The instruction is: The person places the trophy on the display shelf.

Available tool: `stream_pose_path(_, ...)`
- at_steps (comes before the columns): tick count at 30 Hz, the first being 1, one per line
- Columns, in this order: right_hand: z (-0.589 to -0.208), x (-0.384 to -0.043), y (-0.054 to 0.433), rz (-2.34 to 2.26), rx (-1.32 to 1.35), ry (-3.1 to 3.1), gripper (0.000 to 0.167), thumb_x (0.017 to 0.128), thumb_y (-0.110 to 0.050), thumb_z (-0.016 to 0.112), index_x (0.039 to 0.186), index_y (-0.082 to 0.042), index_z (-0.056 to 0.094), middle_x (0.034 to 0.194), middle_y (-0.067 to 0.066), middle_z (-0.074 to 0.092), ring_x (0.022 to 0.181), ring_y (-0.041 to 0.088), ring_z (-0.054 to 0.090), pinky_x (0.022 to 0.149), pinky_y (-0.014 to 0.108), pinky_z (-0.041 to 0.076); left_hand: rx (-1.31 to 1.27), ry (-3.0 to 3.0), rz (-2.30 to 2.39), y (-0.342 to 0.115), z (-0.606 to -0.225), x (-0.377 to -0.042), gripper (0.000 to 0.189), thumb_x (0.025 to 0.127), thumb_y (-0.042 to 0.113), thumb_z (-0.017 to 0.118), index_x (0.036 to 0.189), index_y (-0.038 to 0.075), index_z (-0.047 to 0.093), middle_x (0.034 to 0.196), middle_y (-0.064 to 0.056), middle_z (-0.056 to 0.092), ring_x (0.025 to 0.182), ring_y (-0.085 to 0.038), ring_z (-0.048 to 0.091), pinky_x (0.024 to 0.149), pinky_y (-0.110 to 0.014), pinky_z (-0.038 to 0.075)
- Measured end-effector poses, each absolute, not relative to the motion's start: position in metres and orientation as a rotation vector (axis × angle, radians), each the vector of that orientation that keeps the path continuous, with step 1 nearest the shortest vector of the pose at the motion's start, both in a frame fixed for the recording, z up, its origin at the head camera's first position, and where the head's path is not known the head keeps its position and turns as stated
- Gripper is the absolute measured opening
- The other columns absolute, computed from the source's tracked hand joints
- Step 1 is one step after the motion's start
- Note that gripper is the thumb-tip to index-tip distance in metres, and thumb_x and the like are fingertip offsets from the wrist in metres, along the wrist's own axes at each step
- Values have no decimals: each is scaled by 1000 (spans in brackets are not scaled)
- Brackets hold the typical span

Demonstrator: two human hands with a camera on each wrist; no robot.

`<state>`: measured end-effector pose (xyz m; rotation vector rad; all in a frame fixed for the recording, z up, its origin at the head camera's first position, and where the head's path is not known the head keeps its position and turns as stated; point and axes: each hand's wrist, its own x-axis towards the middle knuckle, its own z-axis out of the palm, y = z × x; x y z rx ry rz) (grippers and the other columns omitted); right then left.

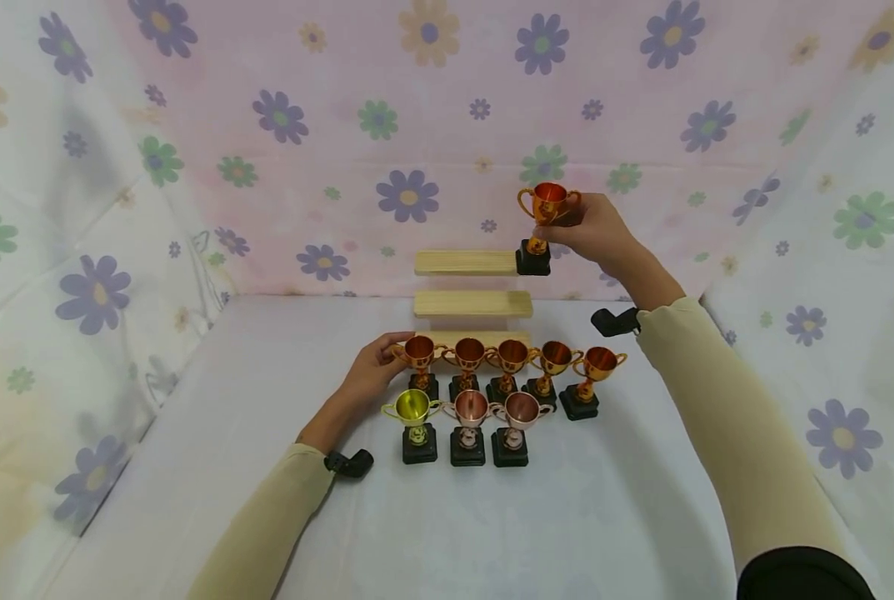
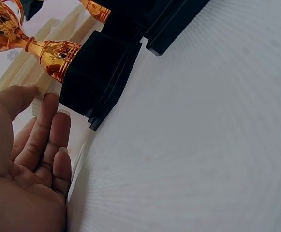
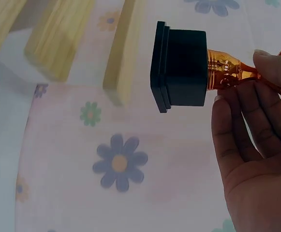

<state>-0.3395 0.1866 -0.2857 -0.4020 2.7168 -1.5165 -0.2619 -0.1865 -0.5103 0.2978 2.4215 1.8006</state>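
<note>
My right hand pinches a small orange-gold trophy cup by its stem, thumb on one side and fingers on the other. Its black base is upright at the right end of the top step of a wooden stepped stand; a gap shows between them in the right wrist view. My left hand pinches the left end of the stand's lowest step between thumb and forefinger. Beside those fingers stands the leftmost orange-gold trophy, its black base close to the fingertips.
Several orange-gold trophies line up before the stand, partly hiding its lowest step. In front of them are a yellow-gold trophy and two rose-coloured trophies, one on the right. Flowered cloth hangs behind and at both sides of the white table.
</note>
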Motion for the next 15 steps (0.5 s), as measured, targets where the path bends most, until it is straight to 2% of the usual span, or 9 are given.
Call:
stream_pose_path(9,-286,-352,154,-1563,-483,2646,35,95,-17,81,123,0,66,125,17,74,118,27,67,110,44,50,259,2387,1820,-185,-509,-261,44,108,15,63,151,16,56,126,-10,75,118,-25,67,107,-42,52)
stream_pose_path(15,-284,-355,131,-1563,-508,2624,38,96,-16,81,128,-1,66,129,18,72,122,29,67,110,43,51,242,2396,1816,-186,-506,-261,44,107,14,64,151,16,57,126,-10,76,115,-24,67,100,-37,53)
